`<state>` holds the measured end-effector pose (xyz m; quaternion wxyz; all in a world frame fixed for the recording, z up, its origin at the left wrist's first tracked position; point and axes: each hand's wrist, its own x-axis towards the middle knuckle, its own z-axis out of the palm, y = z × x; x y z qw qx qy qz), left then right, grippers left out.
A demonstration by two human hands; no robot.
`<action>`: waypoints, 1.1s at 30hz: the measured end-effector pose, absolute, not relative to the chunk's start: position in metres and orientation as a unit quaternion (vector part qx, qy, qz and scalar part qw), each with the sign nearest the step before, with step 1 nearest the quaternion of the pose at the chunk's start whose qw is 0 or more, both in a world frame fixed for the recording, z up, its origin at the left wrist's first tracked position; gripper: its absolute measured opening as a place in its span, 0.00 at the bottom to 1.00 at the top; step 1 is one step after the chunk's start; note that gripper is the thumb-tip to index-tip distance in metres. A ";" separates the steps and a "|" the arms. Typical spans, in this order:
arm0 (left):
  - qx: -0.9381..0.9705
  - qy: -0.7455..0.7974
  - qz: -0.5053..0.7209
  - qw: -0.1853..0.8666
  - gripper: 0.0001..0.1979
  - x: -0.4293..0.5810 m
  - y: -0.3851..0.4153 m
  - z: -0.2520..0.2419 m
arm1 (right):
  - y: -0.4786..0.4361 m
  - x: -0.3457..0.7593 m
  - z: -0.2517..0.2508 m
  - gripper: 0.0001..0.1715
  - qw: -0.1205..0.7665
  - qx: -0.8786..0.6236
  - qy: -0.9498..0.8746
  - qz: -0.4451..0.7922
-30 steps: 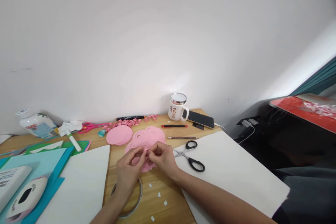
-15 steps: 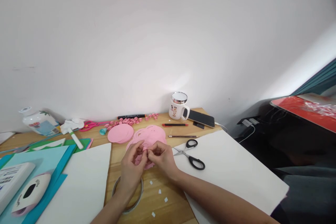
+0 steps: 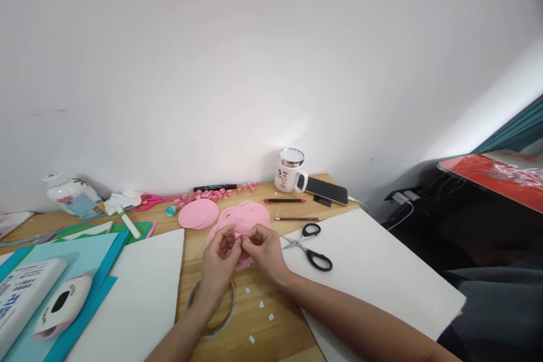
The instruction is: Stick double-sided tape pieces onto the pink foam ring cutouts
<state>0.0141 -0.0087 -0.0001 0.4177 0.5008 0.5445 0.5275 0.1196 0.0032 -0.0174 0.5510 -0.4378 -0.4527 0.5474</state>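
Observation:
Between my fingertips is a small piece of pink paper (image 3: 238, 234), mostly hidden by the fingers. My left hand (image 3: 220, 253) pinches it from the left, thumb and fingers closed. From the other side my right hand (image 3: 263, 250) grips it, its fingertips meeting the left ones. Behind and below both hands lies a pile of pink paper cutouts (image 3: 250, 216). A stack of pink paper circles (image 3: 197, 213) sits to its left, with several small rolled pink paper pieces (image 3: 216, 194) behind. Black-handled scissors (image 3: 306, 245) rest to the right of my right hand.
A tape roll (image 3: 232, 311) lies under my left forearm, near several white scraps (image 3: 261, 304). White boards (image 3: 373, 271) flank the work area. At the back stand a mug (image 3: 289, 172), a phone (image 3: 326, 190) and pens (image 3: 285, 200). Coloured sheets (image 3: 80, 249) and a bottle (image 3: 73, 197) are left.
The whole view has shifted slightly, so things on the table's left appear further right. My hands stay together, with small finger movements around the pink paper piece.

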 end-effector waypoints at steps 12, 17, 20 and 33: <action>0.526 0.565 0.506 0.385 0.13 0.008 -0.008 0.005 | -0.003 0.114 -0.020 0.08 0.555 -0.436 -0.468 0.532; 0.548 0.554 0.520 0.350 0.12 0.005 -0.005 0.002 | -0.002 0.112 -0.014 0.08 0.559 -0.456 -0.476 0.503; 0.550 0.545 0.530 0.347 0.12 0.004 -0.004 0.002 | -0.001 0.115 -0.011 0.08 0.540 -0.465 -0.495 0.497; 0.537 0.588 0.517 0.314 0.17 -0.008 0.003 0.003 | -0.037 0.142 -0.009 0.10 0.196 -0.245 -0.916 0.252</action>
